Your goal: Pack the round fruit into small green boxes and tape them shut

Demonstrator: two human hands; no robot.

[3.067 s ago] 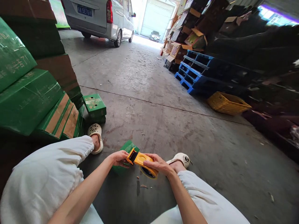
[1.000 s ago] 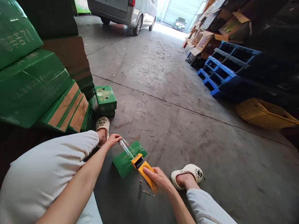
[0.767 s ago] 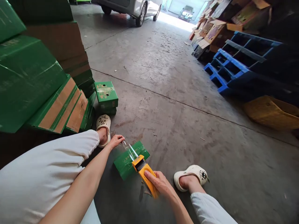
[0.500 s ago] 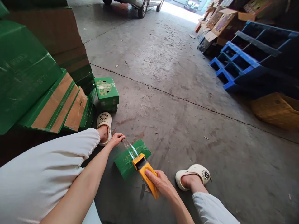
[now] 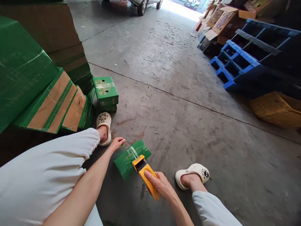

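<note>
My right hand (image 5: 160, 184) is wrapped round a yellow tape dispenser (image 5: 148, 179), its front end over a green cardboard box (image 5: 125, 164) on the floor between my feet. From the dispenser a strip of clear tape (image 5: 133, 152) runs across the box toward my left hand (image 5: 118, 144). The fingers of that hand are pinched on the tape's free end, just off the box's far left side. Part of the box lies hidden behind the dispenser.
Green boxes (image 5: 39, 103) are piled at my left, with smaller green boxes (image 5: 105, 90) beyond my left foot. Blue pallets (image 5: 237, 62), a brown basket-like container (image 5: 277, 109) and loose cartons (image 5: 223, 22) line the right. A vehicle's wheel (image 5: 142, 8) shows at the top.
The view has shifted slightly. The tape between my hands now sits lower, closer to the box top. Both hands keep their hold.
</note>
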